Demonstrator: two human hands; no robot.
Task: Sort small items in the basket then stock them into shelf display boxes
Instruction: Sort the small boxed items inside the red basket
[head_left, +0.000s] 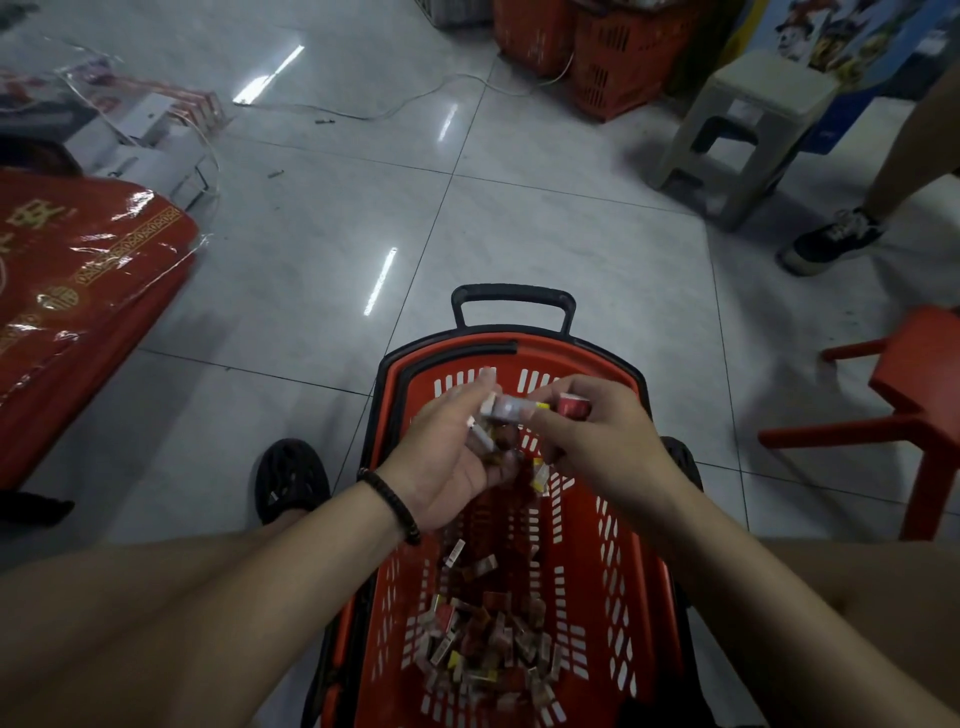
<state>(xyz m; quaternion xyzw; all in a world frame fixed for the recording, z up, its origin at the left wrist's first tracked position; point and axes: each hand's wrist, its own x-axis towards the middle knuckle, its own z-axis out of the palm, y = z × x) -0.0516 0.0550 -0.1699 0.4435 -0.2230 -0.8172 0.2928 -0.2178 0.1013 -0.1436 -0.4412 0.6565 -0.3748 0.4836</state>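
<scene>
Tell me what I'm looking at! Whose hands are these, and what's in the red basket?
There is no machine here. A camera worn on a person's head looks down at their own two hands. The left hand holds a few little packets; the right hand pinches a red packet. Below them a red basket stands on the tiled floor, with a heap of packets at its bottom. A grey stool and another person's shoe are farther off.
</scene>
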